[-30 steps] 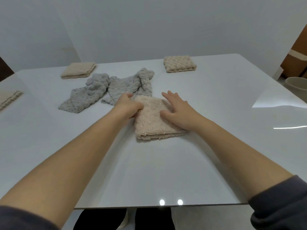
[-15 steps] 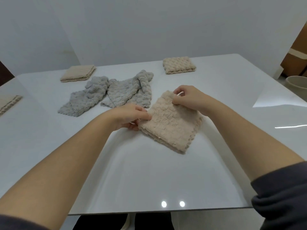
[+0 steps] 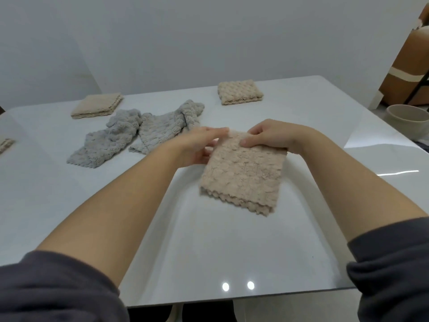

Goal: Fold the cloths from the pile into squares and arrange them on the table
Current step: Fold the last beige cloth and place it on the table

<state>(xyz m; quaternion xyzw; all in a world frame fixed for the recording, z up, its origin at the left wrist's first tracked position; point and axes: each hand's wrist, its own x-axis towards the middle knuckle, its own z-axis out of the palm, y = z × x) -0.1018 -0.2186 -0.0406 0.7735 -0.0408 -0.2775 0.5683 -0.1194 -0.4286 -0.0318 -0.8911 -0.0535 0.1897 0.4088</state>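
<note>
Folded beige cloth (image 3: 243, 173) held above the bench (image 3: 209, 252), mid-surface.
Your left grip (image 3: 199, 147) and right grip (image 3: 269, 138) both pinched its far edge; had either loosened, the layers could have slid apart, spoiling the square.

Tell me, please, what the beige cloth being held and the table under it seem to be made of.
The beige cloth looks like soft plush microfibre or fleece: a matte, fuzzy, bumpy pile with a scalloped cut edge. The table has a hard, glossy white top, perhaps glass or lacquer; it mirrors two bright spots and streaks of light, but the look alone does not settle which.
</note>
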